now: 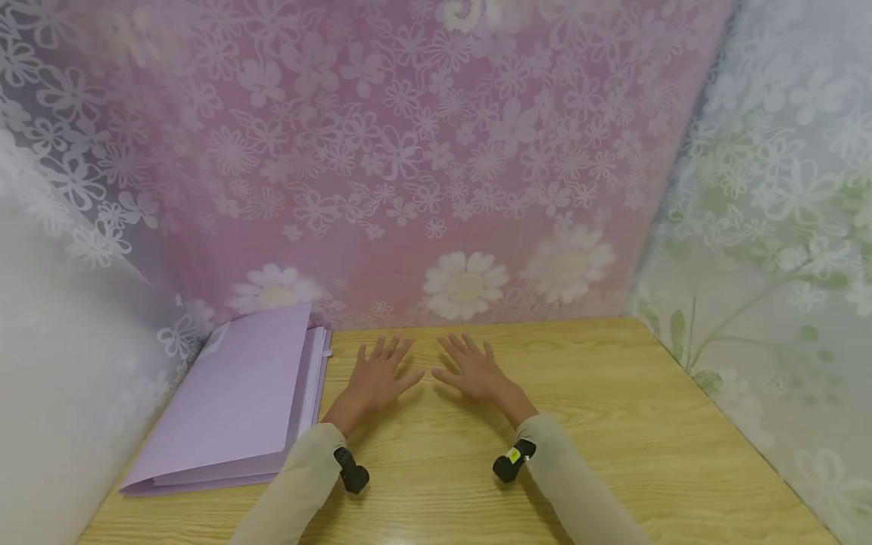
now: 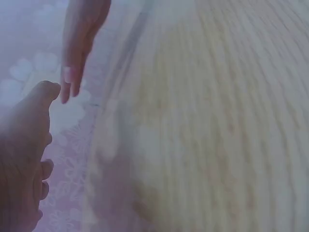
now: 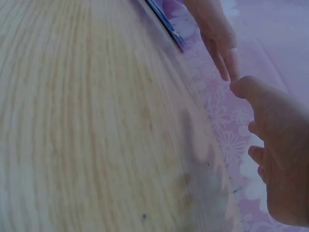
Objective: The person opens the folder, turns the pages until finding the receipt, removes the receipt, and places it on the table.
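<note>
Lilac folder (image 1: 238, 393) lies at the left end of the wooden tabletop (image 1: 613, 424), its top cover lifted a little off the pale inner sheets (image 1: 308, 378). Over the middle of the tabletop, near its far edge, the left hand (image 1: 378, 375) and the right hand (image 1: 473, 371) appear to hover, thumbs pointing toward each other across a small gap. Both sets of fingers are extended and spread, and neither hand has hold of anything.

The step in hand seems to be presenting two free hands above the tabletop; done well, it probably calls for level palms, loose fingers and steady wrists. The left sleeve (image 1: 293, 484) overlaps the folder's near right corner in the head view, so that forearm likely needs care not to nudge the loose cover.

Counted out, the tabletop bears one folder; above it are two hands, two sleeves and two black wrist devices (image 1: 352, 471). Three large daisies (image 1: 466, 284) show beyond its far edge. The inner sheets cannot be counted.
</note>
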The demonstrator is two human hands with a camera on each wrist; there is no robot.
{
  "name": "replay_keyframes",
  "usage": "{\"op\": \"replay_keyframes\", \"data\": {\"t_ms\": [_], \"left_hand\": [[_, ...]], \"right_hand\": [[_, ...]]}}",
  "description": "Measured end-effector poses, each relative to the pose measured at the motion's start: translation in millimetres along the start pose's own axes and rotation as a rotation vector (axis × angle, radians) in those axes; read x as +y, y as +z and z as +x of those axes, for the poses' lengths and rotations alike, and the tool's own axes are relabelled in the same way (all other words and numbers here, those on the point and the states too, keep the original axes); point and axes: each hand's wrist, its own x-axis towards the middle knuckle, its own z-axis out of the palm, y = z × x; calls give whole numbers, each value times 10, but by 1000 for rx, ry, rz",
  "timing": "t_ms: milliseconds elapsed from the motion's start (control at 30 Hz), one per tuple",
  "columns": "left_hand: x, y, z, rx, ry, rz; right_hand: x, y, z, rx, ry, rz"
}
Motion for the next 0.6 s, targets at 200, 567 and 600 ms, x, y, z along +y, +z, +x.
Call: {"op": "replay_keyframes", "data": {"t_ms": [200,567,600], "left_hand": [[97,-357,-12,39,-27,-29],[-213,-1365,-481,157,-71,-218],[-305,-1417,-539,165,-82,-222]], "right_hand": [[-104,-34,69,27,7,155],[-725,193,286,3,27,660],[-795,233,305,4,24,678]]}}
